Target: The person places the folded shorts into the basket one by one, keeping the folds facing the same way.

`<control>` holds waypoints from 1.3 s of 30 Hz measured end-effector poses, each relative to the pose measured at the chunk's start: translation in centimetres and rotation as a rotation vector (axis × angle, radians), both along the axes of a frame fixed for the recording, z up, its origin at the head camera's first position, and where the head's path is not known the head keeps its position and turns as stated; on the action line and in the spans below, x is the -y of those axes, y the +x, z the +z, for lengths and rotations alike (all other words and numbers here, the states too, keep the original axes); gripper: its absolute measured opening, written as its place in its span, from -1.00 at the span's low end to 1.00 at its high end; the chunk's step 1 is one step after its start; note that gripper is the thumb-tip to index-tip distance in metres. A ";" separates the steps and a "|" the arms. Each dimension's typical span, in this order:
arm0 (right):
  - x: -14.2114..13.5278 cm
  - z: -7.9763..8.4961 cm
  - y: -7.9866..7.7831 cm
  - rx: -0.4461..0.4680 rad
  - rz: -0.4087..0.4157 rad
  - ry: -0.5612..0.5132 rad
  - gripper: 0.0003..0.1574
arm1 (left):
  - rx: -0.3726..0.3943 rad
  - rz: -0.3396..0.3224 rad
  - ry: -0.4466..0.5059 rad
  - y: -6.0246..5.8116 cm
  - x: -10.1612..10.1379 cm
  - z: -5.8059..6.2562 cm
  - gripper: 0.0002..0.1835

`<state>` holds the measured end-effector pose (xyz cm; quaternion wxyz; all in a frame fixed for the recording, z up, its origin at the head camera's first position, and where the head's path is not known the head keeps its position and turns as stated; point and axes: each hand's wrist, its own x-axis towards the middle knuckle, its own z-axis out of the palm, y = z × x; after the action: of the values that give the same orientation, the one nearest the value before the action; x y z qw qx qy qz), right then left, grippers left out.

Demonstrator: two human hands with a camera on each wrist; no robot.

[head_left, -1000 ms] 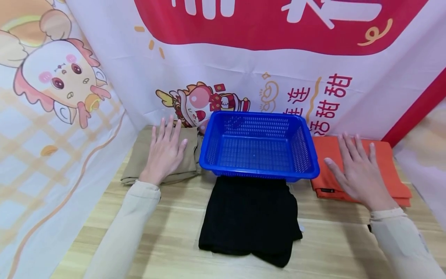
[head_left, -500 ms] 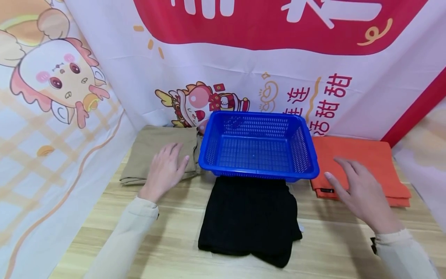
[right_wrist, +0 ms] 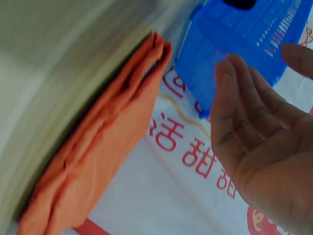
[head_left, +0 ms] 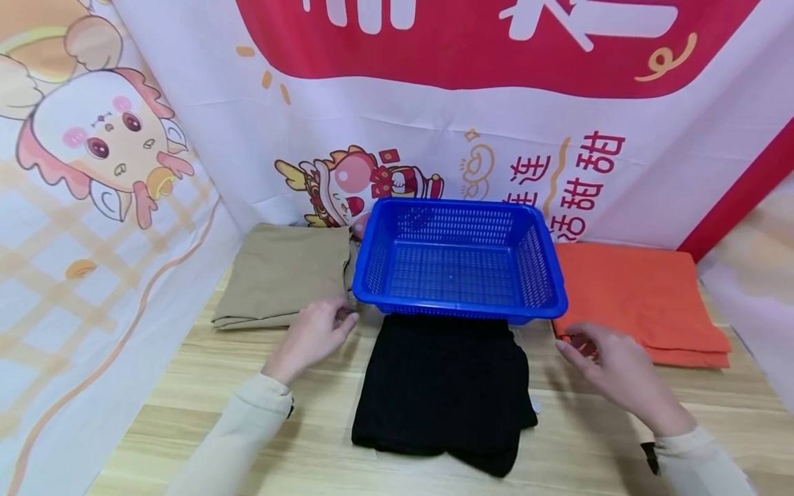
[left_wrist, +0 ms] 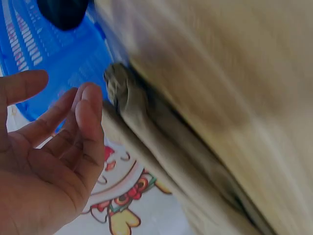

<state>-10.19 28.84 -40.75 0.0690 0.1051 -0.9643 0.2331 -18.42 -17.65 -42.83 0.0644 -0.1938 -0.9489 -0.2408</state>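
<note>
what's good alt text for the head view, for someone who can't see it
A person's left hand and right hand, both holding nothing, flank a folded black cloth on a wood-grain table. Beyond it sits an empty blue basket, with khaki cloth to its left and orange cloth to its right. A printed banner hangs behind.

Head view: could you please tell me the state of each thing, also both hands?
Blue basket: upright, empty
Khaki cloth: folded, lying flat
Black cloth: folded, lying flat
Orange cloth: folded, lying flat
Printed backdrop: hanging, lightly creased
Left hand: relaxed, holding nothing
Right hand: relaxed, holding nothing
</note>
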 end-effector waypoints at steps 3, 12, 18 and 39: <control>0.7 -0.6 -0.1 0.085 0.024 -0.018 -0.50 | 0.063 0.005 -0.004 0.3 -0.6 -0.4 -0.75; 2.7 -2.0 -0.7 0.290 0.073 -0.139 -0.15 | 0.205 -0.030 0.040 0.7 -2.5 -1.4 -0.73; 3.9 -2.6 -1.1 0.358 0.064 -0.142 0.02 | 0.281 -0.033 0.041 0.8 -3.3 -1.8 -0.59; 5.2 -3.5 -2.2 0.368 0.142 -0.167 0.04 | 0.374 -0.118 0.001 0.6 -5.1 -1.7 -0.43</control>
<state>-12.41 23.64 -44.29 -0.1165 0.1222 -0.9281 0.3317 -17.81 -12.53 -44.49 -0.1272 -0.2007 -0.9312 -0.2762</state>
